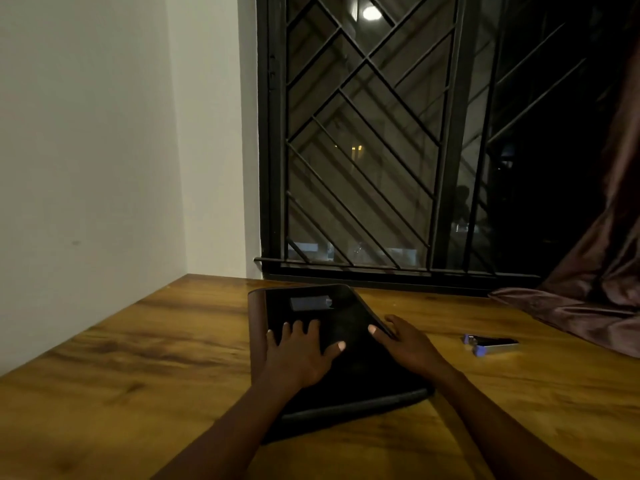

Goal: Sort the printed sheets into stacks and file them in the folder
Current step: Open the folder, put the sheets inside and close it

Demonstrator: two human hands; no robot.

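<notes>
Black on the folder (349,317) at lower centre, grey on its label (310,303), honey-brown with dark streaky grain across the table (138,358), black diagonal bars in the window grille (363,133), glossy maroon-brown curtain (606,289) at right, off-white wall (86,133) upper left.

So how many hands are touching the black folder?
2. The left hand lies flat on top of the folder; the right hand pinches its right edge.

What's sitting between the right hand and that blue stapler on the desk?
Nothing: the head view shows only bare wooden desk between the right hand, gripping the edge of the black folder, and the stapler.
</notes>
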